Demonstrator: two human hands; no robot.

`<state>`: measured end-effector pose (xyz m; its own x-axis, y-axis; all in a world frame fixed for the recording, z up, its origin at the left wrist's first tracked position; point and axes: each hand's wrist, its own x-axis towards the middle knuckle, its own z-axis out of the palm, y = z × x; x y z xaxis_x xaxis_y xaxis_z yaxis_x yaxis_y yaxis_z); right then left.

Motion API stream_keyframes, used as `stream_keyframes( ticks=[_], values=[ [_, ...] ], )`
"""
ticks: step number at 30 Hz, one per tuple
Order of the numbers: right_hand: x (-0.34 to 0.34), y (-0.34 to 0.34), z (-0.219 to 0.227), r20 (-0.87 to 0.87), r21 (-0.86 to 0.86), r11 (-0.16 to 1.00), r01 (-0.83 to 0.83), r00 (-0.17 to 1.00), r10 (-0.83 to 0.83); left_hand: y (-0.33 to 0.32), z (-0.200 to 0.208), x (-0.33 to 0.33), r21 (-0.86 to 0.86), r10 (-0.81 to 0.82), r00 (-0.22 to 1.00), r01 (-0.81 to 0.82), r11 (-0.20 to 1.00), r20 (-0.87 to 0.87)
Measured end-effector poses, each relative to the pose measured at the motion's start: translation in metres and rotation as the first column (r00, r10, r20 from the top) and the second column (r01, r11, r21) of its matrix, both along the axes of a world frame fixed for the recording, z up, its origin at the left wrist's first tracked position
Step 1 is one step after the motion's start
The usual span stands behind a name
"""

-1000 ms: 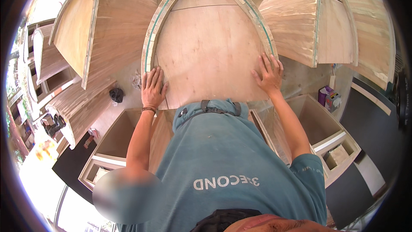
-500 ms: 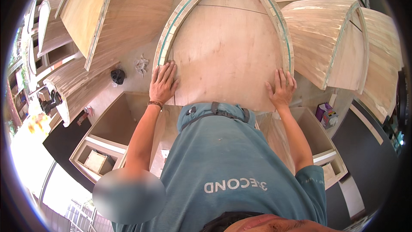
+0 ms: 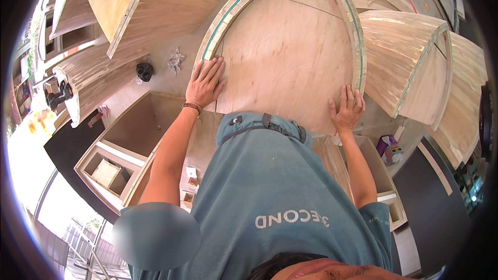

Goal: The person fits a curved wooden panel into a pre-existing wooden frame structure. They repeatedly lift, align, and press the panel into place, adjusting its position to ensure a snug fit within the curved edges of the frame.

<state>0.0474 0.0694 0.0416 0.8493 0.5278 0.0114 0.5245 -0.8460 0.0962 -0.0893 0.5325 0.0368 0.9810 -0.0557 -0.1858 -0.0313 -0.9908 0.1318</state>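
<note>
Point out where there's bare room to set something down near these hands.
The widest free patch is the plywood panel, inside the arched rim and between the left hand and right hand. A smaller patch of floor lies between the black bundle and wooden cabinet. It's crowded right of the rim, where planked shells overlap.

Tip of the arched wooden piece (image 3: 290, 57) is chopped off by the top edge, part of its near side disappears behind the teal shirt (image 3: 259, 186), and the left grip (image 3: 205, 81) covers the bit of rim (image 3: 358, 41) under it. There's a big blurry oval (image 3: 155, 238) hiding most of the left sleeve (image 3: 148, 207), and the planked wooden shape (image 3: 171, 15) on the left runs out past the top too. Far left is blown-out glare (image 3: 23, 186), the dark thing (image 3: 486, 119) at the right border's too murky to make out, and the little boxes (image 3: 192, 181) by the shirt are too small to identify.
</note>
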Motion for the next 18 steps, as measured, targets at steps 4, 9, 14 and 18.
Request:
stream_keyframes(
  ticks=[4, 9, 14, 18],
  values=[
    [0.003, 0.000, 0.000, 0.000, 0.001, 1.000, -0.004, 1.000, 0.004, -0.003, 0.003, 0.004, -0.044, 0.016, 0.999, -0.014, 0.999, 0.041],
    [-0.003, 0.002, 0.003, 0.007, 0.009, 1.000, -0.002, 1.000, 0.002, -0.001, 0.004, -0.002, -0.045, 0.016, 0.997, -0.013, 0.999, 0.069],
    [-0.005, 0.004, 0.005, 0.021, 0.026, 1.000, -0.007, 1.000, 0.006, 0.000, 0.006, -0.004, -0.056, 0.010, 0.997, -0.006, 0.998, 0.073],
    [-0.006, 0.004, 0.006, 0.024, 0.031, 0.999, -0.012, 1.000, 0.012, 0.001, 0.000, -0.008, -0.036, 0.001, 0.996, 0.003, 0.999, 0.094]
  ],
)
